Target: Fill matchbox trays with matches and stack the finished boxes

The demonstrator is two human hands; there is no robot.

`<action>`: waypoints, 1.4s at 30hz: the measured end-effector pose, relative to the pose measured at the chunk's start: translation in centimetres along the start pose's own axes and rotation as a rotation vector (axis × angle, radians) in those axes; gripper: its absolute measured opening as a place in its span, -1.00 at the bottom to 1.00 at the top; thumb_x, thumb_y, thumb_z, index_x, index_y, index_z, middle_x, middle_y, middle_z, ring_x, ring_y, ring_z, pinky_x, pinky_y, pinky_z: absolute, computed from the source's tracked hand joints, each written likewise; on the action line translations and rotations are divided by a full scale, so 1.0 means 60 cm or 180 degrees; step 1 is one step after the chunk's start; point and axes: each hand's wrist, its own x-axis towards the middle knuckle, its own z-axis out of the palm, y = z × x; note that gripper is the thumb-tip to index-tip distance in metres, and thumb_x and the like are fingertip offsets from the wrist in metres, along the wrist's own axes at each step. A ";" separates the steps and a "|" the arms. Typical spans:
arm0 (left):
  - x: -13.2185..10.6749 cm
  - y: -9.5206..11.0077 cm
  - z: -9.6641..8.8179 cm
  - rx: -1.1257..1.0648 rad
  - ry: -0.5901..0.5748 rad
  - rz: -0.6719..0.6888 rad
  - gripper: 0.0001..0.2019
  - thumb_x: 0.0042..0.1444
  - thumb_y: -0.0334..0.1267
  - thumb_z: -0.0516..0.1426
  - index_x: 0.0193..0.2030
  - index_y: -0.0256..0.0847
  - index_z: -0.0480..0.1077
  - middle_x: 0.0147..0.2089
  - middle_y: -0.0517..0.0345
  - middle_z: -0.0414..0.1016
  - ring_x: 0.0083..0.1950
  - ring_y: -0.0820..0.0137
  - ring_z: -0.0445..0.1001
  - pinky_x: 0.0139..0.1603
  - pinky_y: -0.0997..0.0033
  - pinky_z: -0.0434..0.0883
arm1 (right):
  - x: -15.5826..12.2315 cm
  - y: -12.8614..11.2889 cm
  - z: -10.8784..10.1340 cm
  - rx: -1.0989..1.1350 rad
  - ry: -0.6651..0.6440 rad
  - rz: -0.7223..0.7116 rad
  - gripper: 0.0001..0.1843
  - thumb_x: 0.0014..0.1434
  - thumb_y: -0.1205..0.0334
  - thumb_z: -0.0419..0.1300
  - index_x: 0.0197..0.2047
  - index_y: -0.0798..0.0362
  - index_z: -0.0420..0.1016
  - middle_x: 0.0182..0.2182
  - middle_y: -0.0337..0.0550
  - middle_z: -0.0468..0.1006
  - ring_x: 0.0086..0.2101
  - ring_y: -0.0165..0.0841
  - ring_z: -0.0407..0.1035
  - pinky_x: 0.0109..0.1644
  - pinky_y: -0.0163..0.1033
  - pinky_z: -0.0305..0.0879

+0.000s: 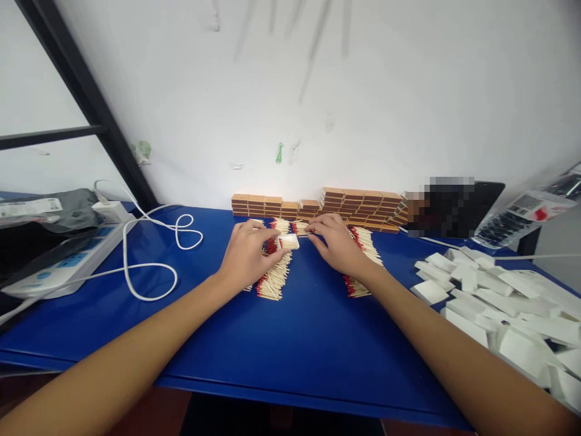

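Note:
My left hand (249, 251) is closed on a small white matchbox tray (288, 241), held between thumb and fingers above the table. Some matches show inside it. Just right of the tray, my right hand (333, 242) has its thumb and fingertips drawn together at a match (301, 235); how many it pinches is unclear. Red-tipped matches lie in a heap (275, 281) beneath my left hand. A second heap of matches (368, 245) is partly covered by my right hand and wrist. More matches (280, 224) lie behind the tray.
Brown matchboxes (358, 206) stand stacked along the wall. Many loose white trays (494, 297) are piled at the right, near a plastic-wrapped pack (521, 215) and a dark tablet-like object (488, 209). A power strip (68, 260) and white cable (149, 297) occupy the blue table's (318, 351) left side.

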 end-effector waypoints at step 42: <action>-0.003 0.009 -0.001 -0.0114 0.0065 0.0135 -0.67 0.21 -0.09 0.46 0.06 -0.14 0.66 -0.07 0.02 0.70 0.07 0.12 0.61 0.14 0.04 0.44 | 0.000 -0.067 -0.033 0.0008 0.0230 -0.0339 -0.85 0.51 0.19 0.13 -0.13 -0.08 0.51 0.06 0.08 0.61 0.20 0.01 0.34 0.31 0.27 0.33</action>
